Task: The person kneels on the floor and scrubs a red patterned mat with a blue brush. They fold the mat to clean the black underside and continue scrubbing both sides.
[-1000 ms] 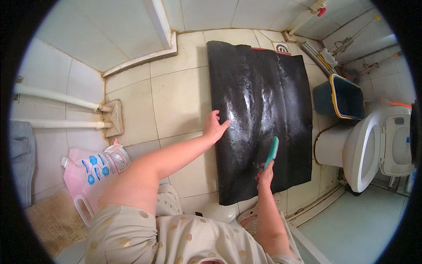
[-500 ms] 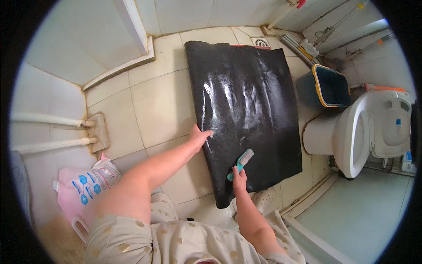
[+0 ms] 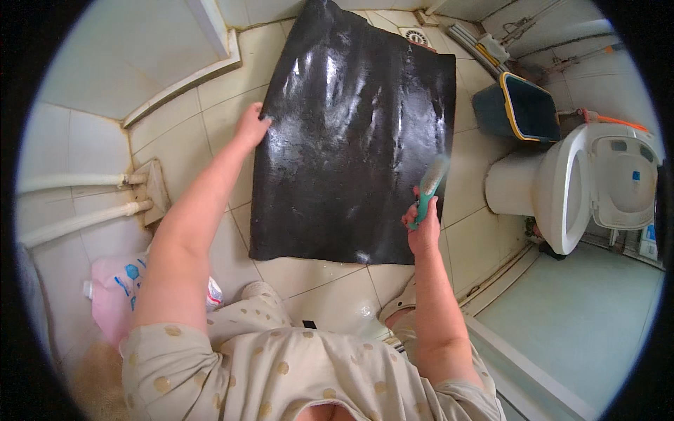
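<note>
A large wet black mat (image 3: 337, 154) spreads in front of me, its far left corner raised above the floor. My left hand (image 3: 251, 128) is closed around its left edge, with the thumb on the dark upper face. In my right hand (image 3: 423, 223) is a scrub brush (image 3: 433, 177) with a teal handle, its pale head pointing away from me. That hand is beside the mat's near right corner, and some of its fingers lie close against the edge; whether they also pinch the mat I cannot tell.
A dark bucket (image 3: 491, 105) with a yellow rim stands right of the mat, with a white toilet (image 3: 516, 184) beside it. Beyond the mat is a floor drain (image 3: 415, 35). White pipes (image 3: 84, 181) and a pink jug (image 3: 112, 298) are at left. Beige tiles (image 3: 316, 298) look wet near my feet.
The mat has shifted left and turned, its far left corner rising. My left hand has moved up and left with its edge. My right hand and the brush went right and farther away.
</note>
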{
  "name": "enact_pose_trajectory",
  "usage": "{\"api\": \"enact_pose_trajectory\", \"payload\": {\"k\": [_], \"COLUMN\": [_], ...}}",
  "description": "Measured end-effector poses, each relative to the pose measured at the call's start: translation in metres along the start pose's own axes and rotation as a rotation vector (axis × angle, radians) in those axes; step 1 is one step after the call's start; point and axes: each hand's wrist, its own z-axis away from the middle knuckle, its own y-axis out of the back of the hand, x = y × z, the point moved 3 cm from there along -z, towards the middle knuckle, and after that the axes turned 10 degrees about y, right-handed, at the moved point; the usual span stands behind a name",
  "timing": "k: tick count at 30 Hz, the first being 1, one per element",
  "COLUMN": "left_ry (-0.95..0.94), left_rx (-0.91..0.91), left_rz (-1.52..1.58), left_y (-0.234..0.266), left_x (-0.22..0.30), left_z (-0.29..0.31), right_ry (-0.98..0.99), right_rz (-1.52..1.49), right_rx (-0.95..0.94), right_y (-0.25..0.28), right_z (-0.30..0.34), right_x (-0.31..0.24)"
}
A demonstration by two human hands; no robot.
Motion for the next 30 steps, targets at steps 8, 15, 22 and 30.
{"api": "enact_pose_trajectory", "payload": {"k": [8, 15, 22, 30], "left_ry": [-0.042, -0.096, 0.152, 0.516], "left_rx": [-0.394, -0.278, -0.164, -0.183], "left_rz": [-1.004, -1.063, -0.999, -0.928], "left_y": [0.018, 0.020, -0.010, -0.031], "left_x": [-0.044, -0.068, -0.077, -0.061], "left_z": [0.180, 0.210, 0.225, 0.210], "right_ry": [0.078, 0.837, 1.088, 0.627], "right_rz": [0.195, 1.212, 1.648, 1.641], "right_rx": [-0.244, -0.924, -1.229, -0.593], "right_y": [-0.058, -0.099, -0.130, -0.198], "right_z": [-0.040, -0.012, -0.085, -0.291], "right_x": [0.003, 0.081, 0.138, 0.035]}}
